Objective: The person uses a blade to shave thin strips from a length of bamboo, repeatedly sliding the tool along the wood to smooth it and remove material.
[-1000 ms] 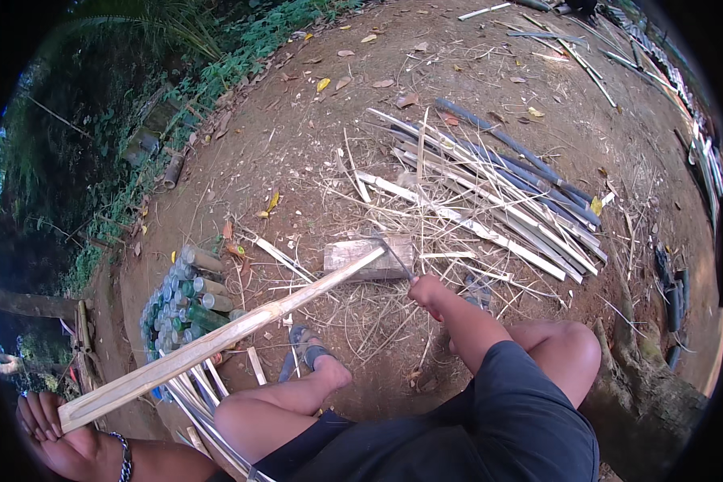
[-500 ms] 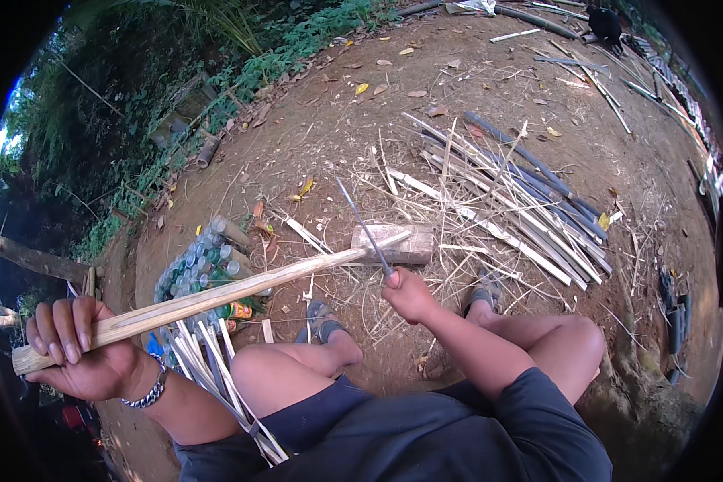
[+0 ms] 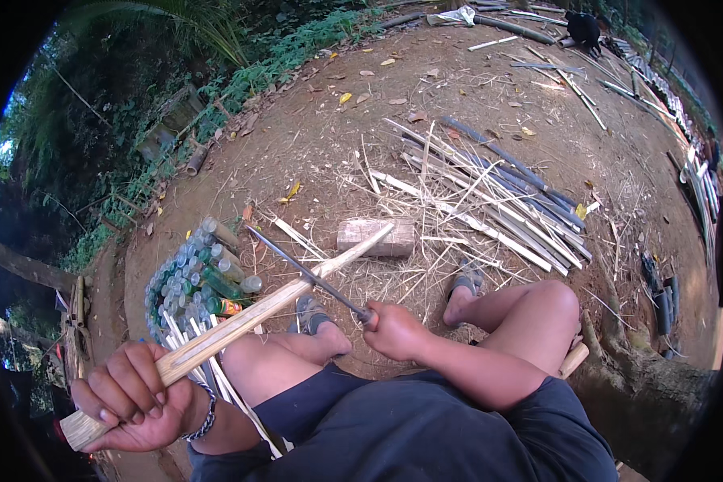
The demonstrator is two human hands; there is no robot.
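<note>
A cluster of green and clear glass bottles (image 3: 191, 277) lies on the bare dirt ground (image 3: 490, 104) at the person's left, beside the vegetation's edge. One green bottle carries a red and yellow paper label (image 3: 231, 306). No signs or screens are visible.

Near end of the bamboo pole (image 3: 241, 325) wrapped inside the left hand (image 3: 132, 395), knife (image 3: 305, 273) handle buried in the right hand (image 3: 394, 331), bottle pile (image 3: 197, 277) partly behind the pole, dark object (image 3: 582, 28) at top edge too small to identify, feet partly hidden by knees.
</note>
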